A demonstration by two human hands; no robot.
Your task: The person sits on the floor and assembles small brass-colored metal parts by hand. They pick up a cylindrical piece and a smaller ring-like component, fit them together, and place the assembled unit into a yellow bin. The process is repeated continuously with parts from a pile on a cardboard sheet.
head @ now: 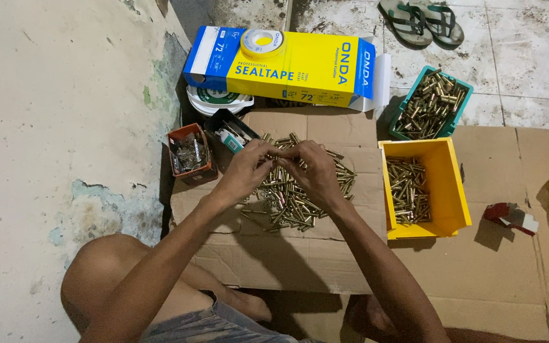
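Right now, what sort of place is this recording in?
Probably a home floor workspace: flattened cardboard spread on stained floor tiles, sandals nearby, and bins of small brass parts.

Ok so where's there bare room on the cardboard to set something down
Bare cardboard lies between the brass pile and the knees, and right of the yellow bin, before the red-and-white pack. It is crowded where left hand and right hand meet, beside the small orange box.

Flattened cardboard (312,260) covers the stained floor (535,70). On it lie a heap of brass fittings (293,197) at centre, a yellow bin (446,190) at three o'clock and a small orange box (189,152) at nine. A teal tray (459,108), a yellow-and-blue carton (300,70) and sandals (424,22) sit toward twelve.
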